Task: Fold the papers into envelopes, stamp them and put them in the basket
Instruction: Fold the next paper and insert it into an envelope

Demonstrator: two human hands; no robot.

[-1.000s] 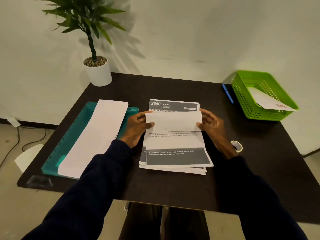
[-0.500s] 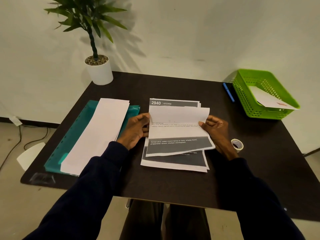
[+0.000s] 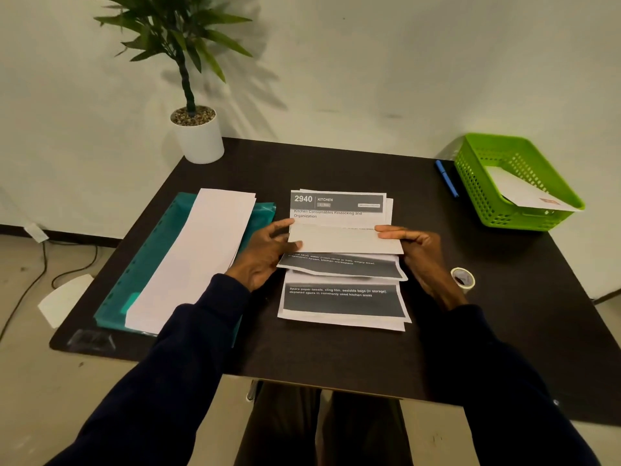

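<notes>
My left hand (image 3: pixel 265 253) pinches the left edge of a part-folded sheet (image 3: pixel 342 240), thumb on top. My right hand (image 3: pixel 416 250) pinches its right edge the same way. The sheet is held between them, just above the stack of printed papers (image 3: pixel 342 304) that lies on the bench (image 3: pixel 336 351), a dark, matte top set against a plain pale wall (image 3: pixel 369 79).

Far left of my left hand, down on the floor (image 3: pixel 33 381), I see a black cable (image 3: pixel 43 264) and a loose scrap of white paper (image 3: pixel 64 299). Just left of that hand a teal folder (image 3: pixel 148 264) lies on the bench with a pile of blank white sheets (image 3: pixel 198 257) on top. Beyond it, at the back corner, a potted plant (image 3: pixel 198 136) stands in a white pot.

Just right of my right hand sits a tape roll (image 3: pixel 463 279). Further out and back lies a blue pen (image 3: pixel 447 178), beside the green basket (image 3: pixel 484 196), which holds one white envelope (image 3: pixel 524 193) bearing a small red mark I cannot read.

The stack's top page, above the sheet, reads "2940 KITCHEN" and "Kitchen Consumables Restocking and Organization". A dark band nearer me reads "Spare paper towels, cling film, sealable bags (in storage), depleted spots in commonly used kitchen areas".
</notes>
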